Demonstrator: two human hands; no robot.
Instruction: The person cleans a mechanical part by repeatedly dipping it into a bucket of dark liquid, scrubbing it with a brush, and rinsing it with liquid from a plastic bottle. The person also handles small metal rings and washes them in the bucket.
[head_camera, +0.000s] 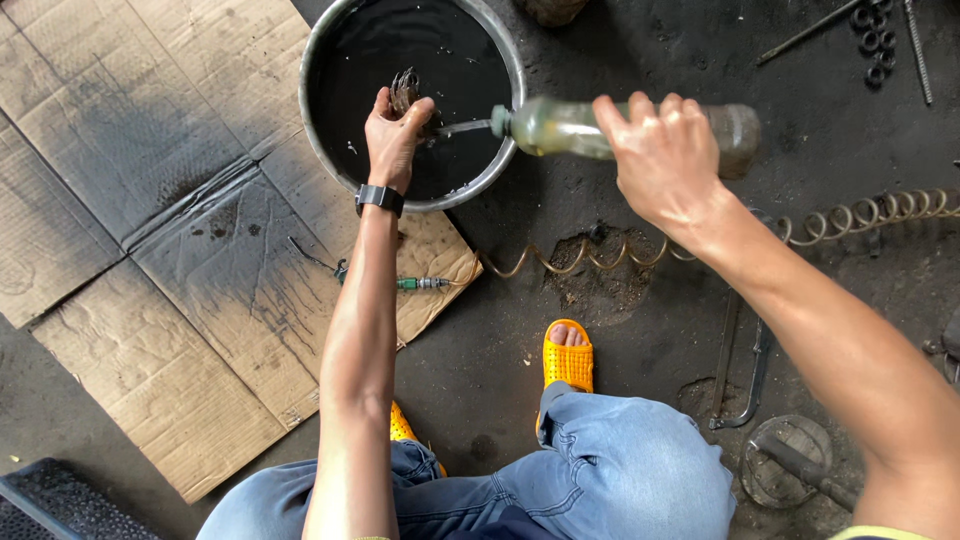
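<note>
A dark, greasy workshop floor is lying under everything here, with flattened, oil-stained cardboard sheets (180, 250) spreading out on one side. A round metal basin (505, 75) is sitting on the floor at the cardboard's edge, holding black liquid.

The left hand (395, 135) is reaching over the basin with its fingers wrapped closed around a small, dirty metal part (405, 92), holding it just above the dark liquid. The right hand (660, 155) is gripping a clear plastic bottle (560, 127) around its middle, fingers curled over the top, tipping it sideways so its spout is pointing at the part; a thin stream seems to be running from the spout toward it.

The part is probably stiff and fairly heavy for its size, and likely slippery with oil, so a full, closed grip around its lower end is suiting it better than a fingertip pinch. The bottle is probably light and soft-walled, giving under a squeeze, and its middle is the natural place to hold it.

A coiled hose (860, 215) is trailing across the floor beside the right arm, ending at a fitting (425, 284) lying on the cardboard. Yellow sandals (567, 355) and blue jeans (620, 470) are showing below.
</note>
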